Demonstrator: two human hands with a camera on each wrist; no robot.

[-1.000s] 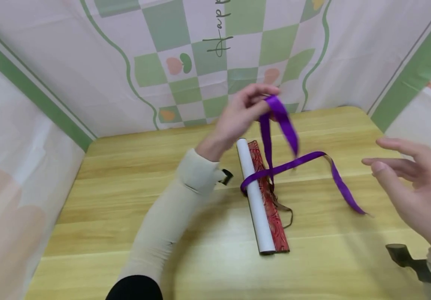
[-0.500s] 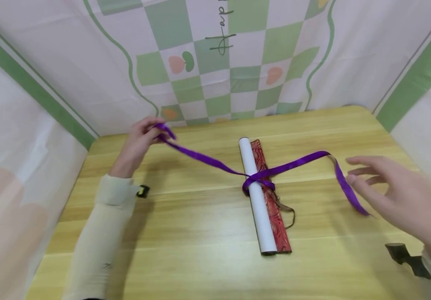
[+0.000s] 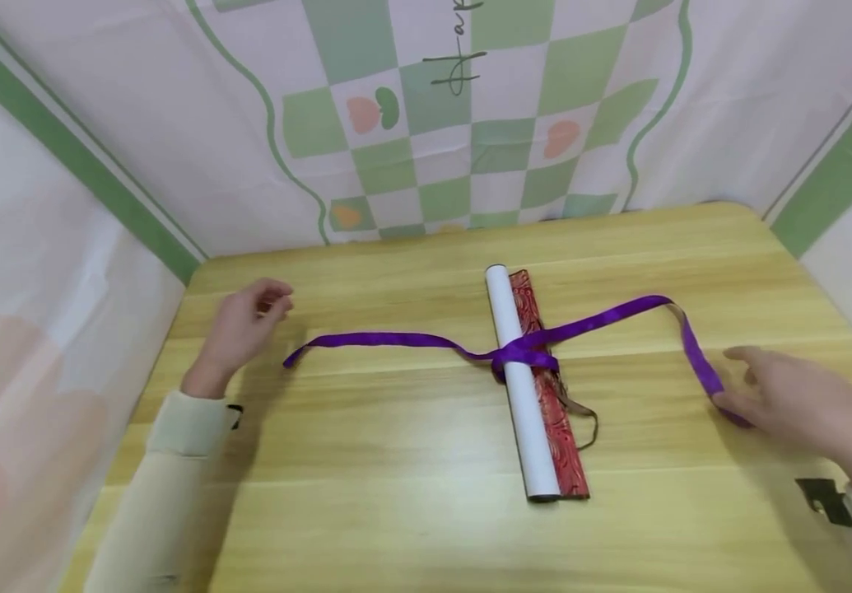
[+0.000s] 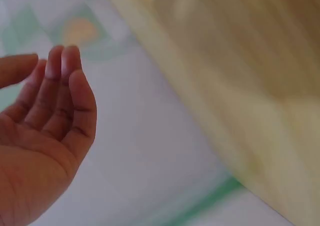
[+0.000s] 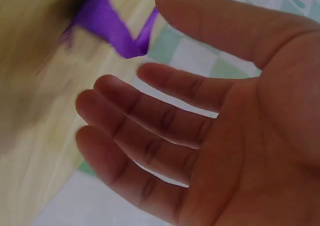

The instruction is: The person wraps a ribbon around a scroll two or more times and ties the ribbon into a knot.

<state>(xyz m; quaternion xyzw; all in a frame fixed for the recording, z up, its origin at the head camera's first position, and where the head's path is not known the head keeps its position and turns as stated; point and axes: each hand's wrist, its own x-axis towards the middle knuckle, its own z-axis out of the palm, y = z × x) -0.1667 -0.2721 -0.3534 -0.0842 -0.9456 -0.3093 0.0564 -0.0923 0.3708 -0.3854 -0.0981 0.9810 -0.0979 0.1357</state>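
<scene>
A purple ribbon (image 3: 388, 338) wraps around the middle of a white roll (image 3: 529, 428) and the red patterned strip (image 3: 562, 449) lying beside it. One tail stretches left along the table, the other arches right and bends down toward the near side. My left hand (image 3: 240, 333) hovers just past the left tail's end, fingers loosely bent around nothing; the left wrist view shows its palm (image 4: 37, 161) bare. Over the right tail's end is my right hand (image 3: 803, 403), overlapping the ribbon in the head view. From the right wrist, its fingers (image 5: 145, 126) are spread, with the ribbon (image 5: 107, 23) beyond them.
A thin brown cord (image 3: 588, 424) loops out from the red strip's right side. All this lies on a wooden table (image 3: 366, 511), backed by a green-and-white checked curtain (image 3: 436, 99) with more curtain at both sides.
My left hand drew one ribbon tail from over the roll across to the left and let it go; the tail now lies on the table. My right hand lowered toward the right tail's end.
</scene>
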